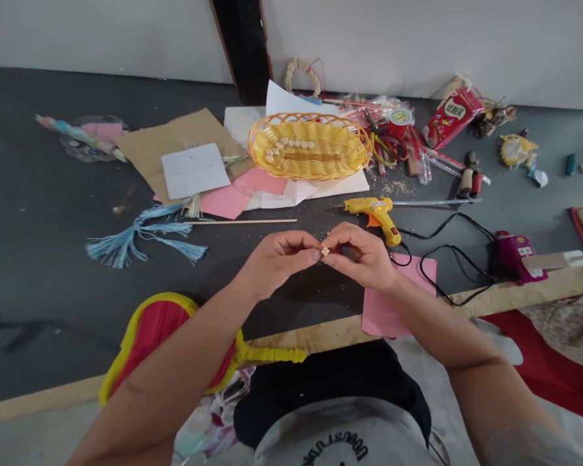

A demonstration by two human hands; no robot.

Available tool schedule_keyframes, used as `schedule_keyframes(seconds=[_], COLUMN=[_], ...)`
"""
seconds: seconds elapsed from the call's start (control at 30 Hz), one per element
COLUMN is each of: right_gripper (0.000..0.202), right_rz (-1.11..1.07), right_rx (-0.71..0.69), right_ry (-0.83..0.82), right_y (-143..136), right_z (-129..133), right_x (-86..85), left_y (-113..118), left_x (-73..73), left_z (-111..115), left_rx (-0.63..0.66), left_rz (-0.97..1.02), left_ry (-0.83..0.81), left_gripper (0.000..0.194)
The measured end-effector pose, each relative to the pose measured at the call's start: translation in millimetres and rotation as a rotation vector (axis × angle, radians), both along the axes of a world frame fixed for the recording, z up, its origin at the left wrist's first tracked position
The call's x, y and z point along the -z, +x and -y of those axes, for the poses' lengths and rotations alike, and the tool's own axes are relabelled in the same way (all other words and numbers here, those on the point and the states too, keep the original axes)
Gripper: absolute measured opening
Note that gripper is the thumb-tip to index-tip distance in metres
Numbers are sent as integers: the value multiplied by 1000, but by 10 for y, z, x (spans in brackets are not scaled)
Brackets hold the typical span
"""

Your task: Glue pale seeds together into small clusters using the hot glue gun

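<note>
A tiny cream-coloured flower-like piece [325, 251] is pinched between the fingertips of both hands, above the dark tabletop. My left hand [284, 259] grips it from the left with thumb and forefinger. From the right, my right hand [364, 255] closes thumb and forefinger on the same piece. Beyond the hands stands a yellow woven basket [315, 169], with several similar cream pieces [289, 149] clustered at its left. A yellow glue gun [376, 210] lies just behind my right hand.
Blue tassels [136, 236] and a thin stick [243, 221] lie left. Pink paper [383, 310] sits under my right forearm. The glue gun's cord runs toward a purple power socket [517, 255]. A red-and-yellow fan-shaped thing [158, 327] overhangs the front edge. A red box [454, 120] stands behind.
</note>
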State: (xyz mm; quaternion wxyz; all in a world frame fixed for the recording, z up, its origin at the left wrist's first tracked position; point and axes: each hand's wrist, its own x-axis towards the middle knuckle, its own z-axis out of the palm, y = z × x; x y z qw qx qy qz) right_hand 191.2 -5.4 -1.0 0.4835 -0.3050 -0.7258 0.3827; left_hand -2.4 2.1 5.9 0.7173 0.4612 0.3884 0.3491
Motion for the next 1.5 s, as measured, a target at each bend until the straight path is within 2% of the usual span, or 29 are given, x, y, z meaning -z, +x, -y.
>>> schedule_keyframes(seconds=[0.3, 0.5, 0.6, 0.7, 0.8, 0.9, 1.0, 1.13, 1.27, 1.5], right_gripper=[17, 20, 22, 22, 25, 28, 22, 14, 13, 13], right_rz=[-162, -382, -490, -598, -609, -524, -433, -284, -108, 50], right_rx=[-33, 9, 35, 61, 88, 86, 46, 5, -14, 10], right_ry=[-248, -457, -517, -546, -554, -536, -455, -275, -127, 63], right_y=[6, 24, 36, 42, 49, 57, 59, 56, 55, 41], right_z=[12, -35, -79, -127, -153, -139, -101, -61, -44, -46], right_x=[9, 63, 62, 10, -16, 28, 73, 49, 15, 5], left_y=[4, 14, 21, 21, 13, 4, 1, 7, 7, -6], left_x=[-12, -25, -35, -58, -82, -77, -47, -14, 9, 21], left_z=[-2, -19, -39, -54, -54, -41, -25, -12, -7, -9], left_rx=[8, 10, -36, -112, -171, -161, -129, -100, -31, 6], left_rz=[-1, 70, 145, 195, 219, 178, 113, 128, 122, 85], left_ry=[14, -80, -107, -61, -26, 18, 28, -36, -28, -38], left_gripper=[15, 13, 19, 25, 35, 34, 17, 27, 19, 15])
